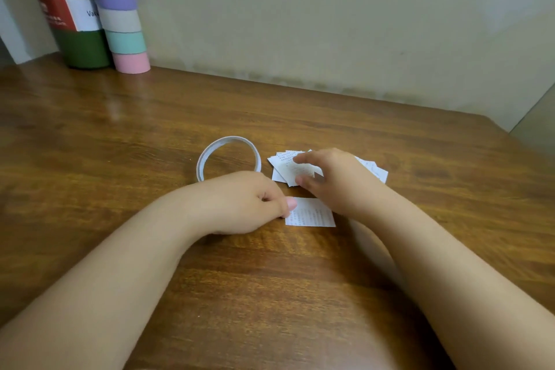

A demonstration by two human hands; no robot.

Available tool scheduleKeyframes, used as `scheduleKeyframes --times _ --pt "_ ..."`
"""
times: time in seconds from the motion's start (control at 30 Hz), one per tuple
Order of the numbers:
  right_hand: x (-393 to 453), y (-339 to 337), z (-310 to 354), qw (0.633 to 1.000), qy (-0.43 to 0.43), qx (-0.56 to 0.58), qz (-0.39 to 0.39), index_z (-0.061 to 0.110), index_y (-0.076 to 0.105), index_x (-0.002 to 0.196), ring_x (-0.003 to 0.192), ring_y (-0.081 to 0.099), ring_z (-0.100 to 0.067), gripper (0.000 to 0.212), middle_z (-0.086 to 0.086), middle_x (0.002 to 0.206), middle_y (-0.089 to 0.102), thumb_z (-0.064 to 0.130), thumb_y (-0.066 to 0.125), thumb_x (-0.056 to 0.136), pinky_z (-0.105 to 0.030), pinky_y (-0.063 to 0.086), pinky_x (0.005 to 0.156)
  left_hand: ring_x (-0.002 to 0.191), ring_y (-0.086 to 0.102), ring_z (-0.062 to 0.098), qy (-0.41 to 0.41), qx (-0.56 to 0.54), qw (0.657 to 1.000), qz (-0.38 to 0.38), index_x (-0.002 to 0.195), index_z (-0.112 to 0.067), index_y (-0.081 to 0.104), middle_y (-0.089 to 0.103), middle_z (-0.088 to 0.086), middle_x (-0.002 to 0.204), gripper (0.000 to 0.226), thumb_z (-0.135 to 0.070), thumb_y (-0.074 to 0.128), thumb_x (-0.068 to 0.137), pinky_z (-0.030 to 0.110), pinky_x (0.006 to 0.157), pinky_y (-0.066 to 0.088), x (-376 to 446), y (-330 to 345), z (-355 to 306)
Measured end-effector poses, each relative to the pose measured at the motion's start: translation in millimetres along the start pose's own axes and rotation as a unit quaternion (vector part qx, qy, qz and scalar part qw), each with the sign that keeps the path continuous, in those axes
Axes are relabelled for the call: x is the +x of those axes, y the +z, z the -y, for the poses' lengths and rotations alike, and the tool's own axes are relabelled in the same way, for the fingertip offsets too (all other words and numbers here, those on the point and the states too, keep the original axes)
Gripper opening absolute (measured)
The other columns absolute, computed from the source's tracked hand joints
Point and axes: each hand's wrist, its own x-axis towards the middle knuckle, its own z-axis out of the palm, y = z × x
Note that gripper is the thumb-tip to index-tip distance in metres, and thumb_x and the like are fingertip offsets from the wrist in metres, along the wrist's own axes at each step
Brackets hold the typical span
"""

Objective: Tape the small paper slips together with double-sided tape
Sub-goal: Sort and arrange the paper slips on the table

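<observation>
Both bare forearms reach forward from the near edge across the wooden worktop [300, 294] and converge toward its middle. The left hand [249, 204] lies knuckles up with its fingers curled under, and its thumb presses on the left edge of a single printed paper slip [312, 213], which lies flat on the wood; whether the curled fingers also pinch that edge is hidden. This slip sits just to the right of the left hand and just nearer than the right hand [327, 174]. The right hand hovers palm down, fingers loosely bent and spread, over a fanned pile of paper slips [283, 167]; its fingertips seem to touch the top sheets without gripping any. Slips from the pile show on both sides of that hand. Just beyond the left hand stands a thin ring of double-sided tape [228, 156], beside the pile. Far off to the left, against the wall, stand a green bottle [69, 9] and a pastel-banded tube [120, 15].
</observation>
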Motion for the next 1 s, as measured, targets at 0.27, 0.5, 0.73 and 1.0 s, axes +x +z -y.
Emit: scheduleKeyframes --times 0.27,0.5,0.73,1.0 --pt "18 16 7 0.995 0.061 -0.082 -0.002 0.014 0.057 0.122 0.118 0.041 -0.021 0.051 -0.001 0.123 0.057 0.05 0.059 0.087 -0.032 0.037 0.095 0.118 0.031 0.006 0.064 0.024 0.995 -0.077 0.111 -0.029 0.066 0.045 -0.03 0.134 0.038 -0.047 0.037 0.096 0.021 0.097 0.025 -21 24 2" --pt "22 19 6 0.988 0.148 0.051 -0.003 0.02 0.048 0.135 0.119 0.048 -0.02 0.066 0.0 0.129 0.052 0.044 0.072 0.079 -0.027 0.037 0.085 0.109 0.033 0.006 0.093 0.015 0.985 -0.143 0.121 -0.038 0.06 0.045 -0.032 0.132 0.035 -0.047 0.039 0.094 0.018 0.095 0.025 -27 38 8" --pt "27 8 10 0.976 0.194 0.088 0.033 0.02 0.051 0.127 0.078 0.053 -0.009 0.057 0.007 0.093 0.059 0.034 0.077 0.078 -0.027 0.044 0.073 0.107 0.031 0.001 0.107 0.011 0.981 -0.16 0.12 -0.038 0.061 0.046 -0.032 0.13 0.035 -0.049 0.041 0.093 0.017 0.095 0.025 -26 39 11" --pt "26 7 13 0.978 0.175 0.112 0.029 0.025 0.05 0.113 0.075 0.051 -0.008 0.044 0.008 0.095 0.052 0.027 0.077 0.078 -0.023 0.04 0.057 0.102 0.03 -0.002 0.109 -0.001 0.982 -0.156 0.119 -0.039 0.061 0.047 -0.033 0.129 0.036 -0.05 0.041 0.092 0.019 0.096 0.025 -25 39 13"
